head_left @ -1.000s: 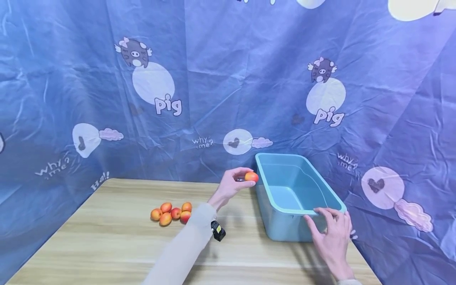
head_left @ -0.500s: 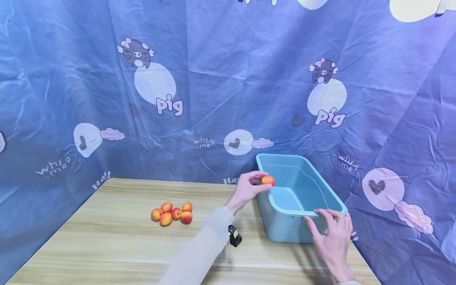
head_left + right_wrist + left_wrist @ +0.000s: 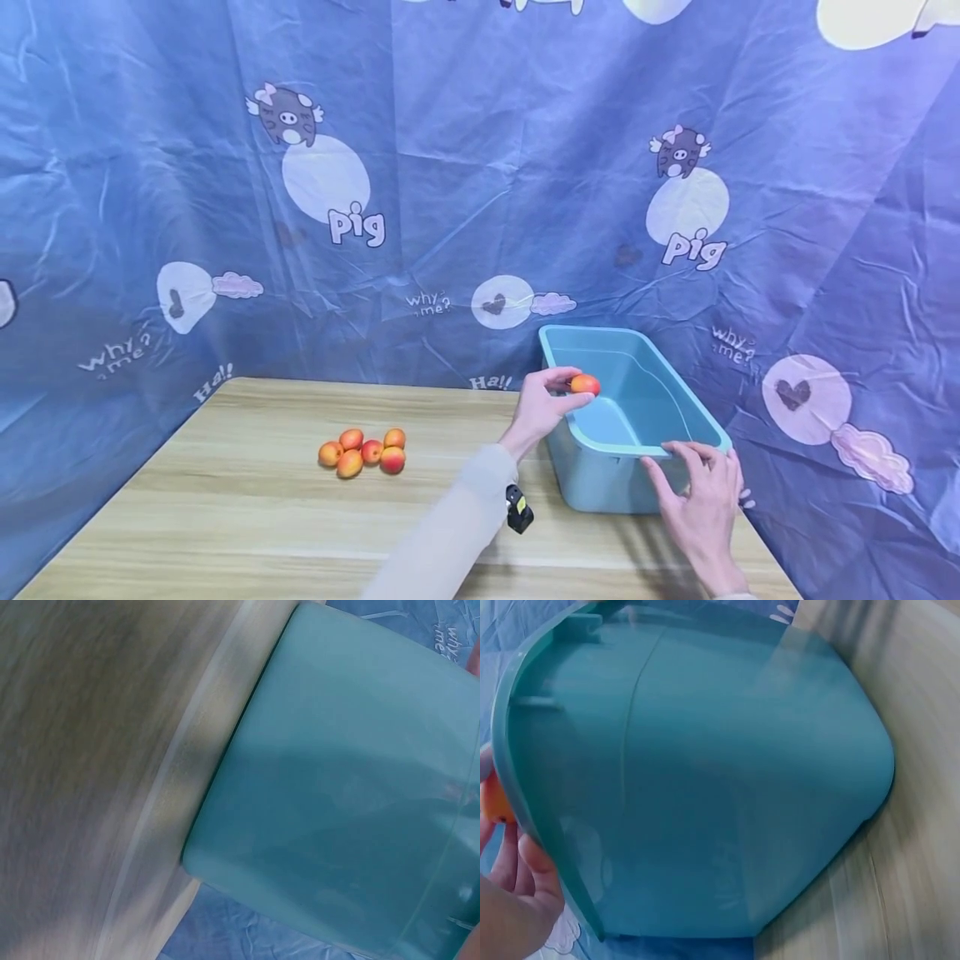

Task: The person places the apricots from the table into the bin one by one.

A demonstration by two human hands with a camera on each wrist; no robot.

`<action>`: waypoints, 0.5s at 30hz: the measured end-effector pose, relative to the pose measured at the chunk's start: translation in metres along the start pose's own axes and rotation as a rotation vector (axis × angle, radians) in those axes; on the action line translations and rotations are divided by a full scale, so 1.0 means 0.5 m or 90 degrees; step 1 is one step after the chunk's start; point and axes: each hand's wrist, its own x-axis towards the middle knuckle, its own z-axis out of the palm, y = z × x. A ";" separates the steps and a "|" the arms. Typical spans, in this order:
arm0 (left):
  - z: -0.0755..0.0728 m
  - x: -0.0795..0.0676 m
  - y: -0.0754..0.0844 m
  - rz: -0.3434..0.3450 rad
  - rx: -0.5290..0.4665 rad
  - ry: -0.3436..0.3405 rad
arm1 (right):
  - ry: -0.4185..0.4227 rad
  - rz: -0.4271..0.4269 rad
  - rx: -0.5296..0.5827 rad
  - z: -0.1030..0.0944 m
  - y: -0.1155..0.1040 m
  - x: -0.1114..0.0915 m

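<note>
My left hand (image 3: pixel 546 407) pinches an orange-red apricot (image 3: pixel 585 385) between thumb and fingers. In the head view, the apricot is over the left part of the opening of a blue-green plastic bin (image 3: pixel 600 475). The left wrist view shows this apricot (image 3: pixel 496 801) at the left edge, partly hidden by fingers and the bin's rim (image 3: pixel 502 739). My right hand (image 3: pixel 701 504) grips the bin's near rim at the right corner, its thumb against the outer wall. Several more apricots (image 3: pixel 371 451) lie grouped on the table, left of my left arm.
The bin stands upright on the right of a light wooden table (image 3: pixel 247 517). A blue cloth (image 3: pixel 450 183) printed with pigs hangs behind and beside the table. A small black device (image 3: pixel 518 508) is on my left wrist.
My left hand has carried the apricot rightward, from beside the bin's left rim to over its opening. My right hand stays on the rim, and the grouped apricots have not moved.
</note>
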 end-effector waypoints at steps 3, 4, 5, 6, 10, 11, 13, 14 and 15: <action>0.013 -0.002 0.003 0.002 0.005 0.017 | -0.001 -0.003 -0.003 -0.001 0.001 0.002; 0.017 -0.003 0.004 0.002 0.011 0.023 | 0.001 -0.005 -0.002 -0.001 0.001 0.003; 0.022 -0.004 0.005 0.002 0.022 0.027 | 0.004 -0.006 -0.001 -0.002 0.002 0.004; 0.026 -0.006 0.007 0.002 0.032 0.031 | 0.007 -0.007 -0.001 -0.003 0.002 0.005; 0.036 -0.010 0.009 -0.001 0.065 0.044 | 0.010 -0.009 -0.005 -0.007 0.002 0.006; 0.036 -0.011 0.009 -0.002 0.070 0.047 | 0.006 -0.010 -0.008 -0.007 0.001 0.005; 0.036 -0.013 0.008 -0.008 0.074 0.050 | 0.000 -0.012 -0.010 -0.007 -0.001 0.004; 0.036 -0.013 0.008 -0.010 0.076 0.051 | -0.003 -0.013 -0.011 -0.007 -0.001 0.003; 0.035 -0.014 0.007 -0.013 0.077 0.050 | -0.005 -0.014 -0.011 -0.006 -0.001 0.003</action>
